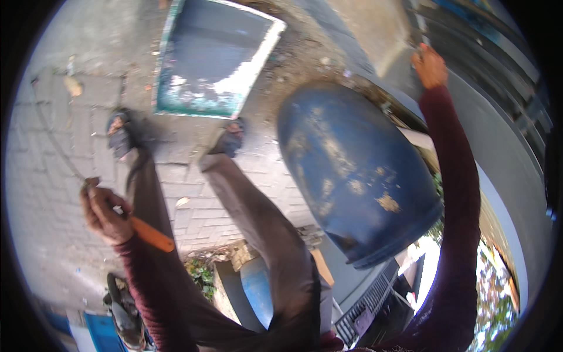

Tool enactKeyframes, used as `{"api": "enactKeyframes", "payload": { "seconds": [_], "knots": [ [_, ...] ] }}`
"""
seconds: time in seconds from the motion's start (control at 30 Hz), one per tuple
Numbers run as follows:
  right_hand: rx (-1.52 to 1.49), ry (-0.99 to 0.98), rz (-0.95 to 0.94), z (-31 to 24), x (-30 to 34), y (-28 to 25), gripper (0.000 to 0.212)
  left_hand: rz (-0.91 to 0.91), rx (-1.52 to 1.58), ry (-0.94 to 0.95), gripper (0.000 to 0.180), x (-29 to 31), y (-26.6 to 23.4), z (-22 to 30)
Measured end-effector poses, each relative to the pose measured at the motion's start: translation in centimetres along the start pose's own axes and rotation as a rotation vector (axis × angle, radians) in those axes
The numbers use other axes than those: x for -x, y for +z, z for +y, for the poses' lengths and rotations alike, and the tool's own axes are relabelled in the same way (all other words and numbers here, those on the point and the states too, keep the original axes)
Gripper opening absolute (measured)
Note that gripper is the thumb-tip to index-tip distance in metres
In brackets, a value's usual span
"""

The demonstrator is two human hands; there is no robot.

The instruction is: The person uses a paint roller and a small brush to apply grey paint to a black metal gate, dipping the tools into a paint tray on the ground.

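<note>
My left hand [107, 214] is closed round an orange-handled tool [153, 234]. From the same fist a long thin dark rod [56, 136] runs up and away over the paving; whether it belongs to the handle I cannot tell. My right hand [431, 67] is raised far to the right, with its fingers closed against a grey wall [498, 152]. Something thin and pale [422, 24] sticks out beyond those fingers, too blurred to name.
A big blue barrel [358, 170] with tan patches stands between my legs and the wall. Ahead of my feet lies a green-rimmed shallow tray [193, 110] with a grey, shiny surface inside. Paving bricks [199, 217], plants [201, 276] and another blue container [256, 287] are nearby.
</note>
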State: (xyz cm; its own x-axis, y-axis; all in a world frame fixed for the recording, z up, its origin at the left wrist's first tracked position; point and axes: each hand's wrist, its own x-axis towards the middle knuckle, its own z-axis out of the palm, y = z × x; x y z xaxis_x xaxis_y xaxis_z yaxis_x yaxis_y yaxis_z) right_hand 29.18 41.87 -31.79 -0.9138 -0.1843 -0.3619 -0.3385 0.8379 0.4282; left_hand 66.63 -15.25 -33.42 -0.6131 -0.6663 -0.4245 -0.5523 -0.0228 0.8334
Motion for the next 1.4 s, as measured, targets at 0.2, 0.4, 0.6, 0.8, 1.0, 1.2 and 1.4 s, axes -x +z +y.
{"api": "enactKeyframes", "payload": {
  "seconds": [0.2,0.4,0.6,0.8,1.0,1.2,1.4],
  "knots": [
    [-0.954,-0.139,-0.267,-18.7,2.4,-6.2,0.023,0.016,0.072,-0.117,0.029,-0.5,0.0,1.1],
    [-0.978,-0.264,-0.073,-32.8,0.3,0.7,0.025,0.010,0.089,-0.183,0.030,-1.1,-0.8,1.5],
    [-0.998,-0.041,-0.037,-36.6,-0.6,7.4,0.027,0.017,0.100,-0.173,0.031,-2.1,-1.6,1.6],
    [-1.316,0.244,0.006,-37.6,1.7,3.6,0.022,0.021,0.128,-0.204,0.029,-2.3,-1.6,1.9],
    [-1.776,0.686,-0.024,-39.7,5.4,5.8,0.026,-0.003,0.117,-0.204,0.028,-2.7,-1.8,1.8],
    [-2.483,1.280,-0.233,-39.8,7.8,9.2,0.031,-0.016,0.131,-0.191,0.027,-2.8,-1.7,1.8],
    [-2.718,1.169,-0.387,-38.5,8.3,8.2,0.029,-0.012,0.095,-0.136,0.030,-2.7,-1.6,0.8]
  ]
}}
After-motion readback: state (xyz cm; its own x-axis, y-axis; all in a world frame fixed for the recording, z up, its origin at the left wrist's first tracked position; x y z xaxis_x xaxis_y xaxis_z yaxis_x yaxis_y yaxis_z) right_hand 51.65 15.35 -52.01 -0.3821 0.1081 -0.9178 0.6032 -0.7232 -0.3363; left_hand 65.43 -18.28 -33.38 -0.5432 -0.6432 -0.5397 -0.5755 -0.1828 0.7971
